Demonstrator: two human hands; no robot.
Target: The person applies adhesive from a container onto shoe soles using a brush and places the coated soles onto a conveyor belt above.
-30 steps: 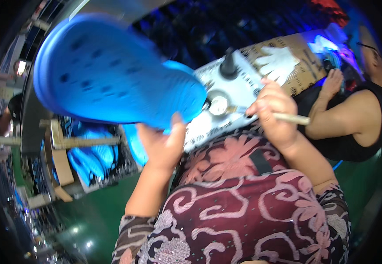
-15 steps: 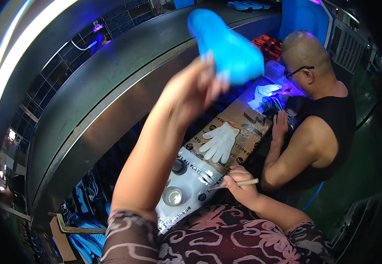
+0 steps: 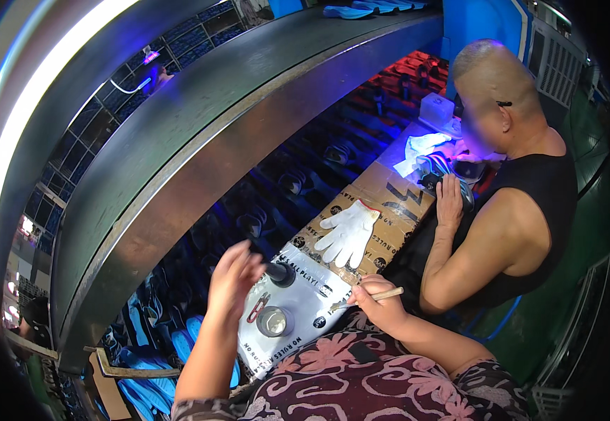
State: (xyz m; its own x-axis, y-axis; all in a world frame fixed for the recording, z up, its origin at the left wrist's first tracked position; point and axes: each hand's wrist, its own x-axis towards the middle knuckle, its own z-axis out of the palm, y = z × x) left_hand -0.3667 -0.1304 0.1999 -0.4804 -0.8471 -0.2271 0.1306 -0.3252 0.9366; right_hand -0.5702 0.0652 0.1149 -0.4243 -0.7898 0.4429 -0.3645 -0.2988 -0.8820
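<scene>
Both my hands are busy, left hand [image 3: 233,275] empty and open near the black knob [image 3: 277,271], right hand [image 3: 374,300] pinching a thin brush [image 3: 368,298], which could tip the small tin [image 3: 272,321].

Dim blue-violet light, a glaring white strip at left, fisheye-bent black edges, slight motion blur.

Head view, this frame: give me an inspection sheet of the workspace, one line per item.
Surface: cardboard-covered bench, printed white sheet at the near end.
Job's things: thin wooden stick in right hand; small round tin; black knob.
Clutter: white glove lying flat; white cloth.
Hands: left hand open, empty, raised by the knob.
Cables: blue hose beside the co-worker.
Surroundings: curved metal conveyor hood; blue shoes beneath.
</scene>
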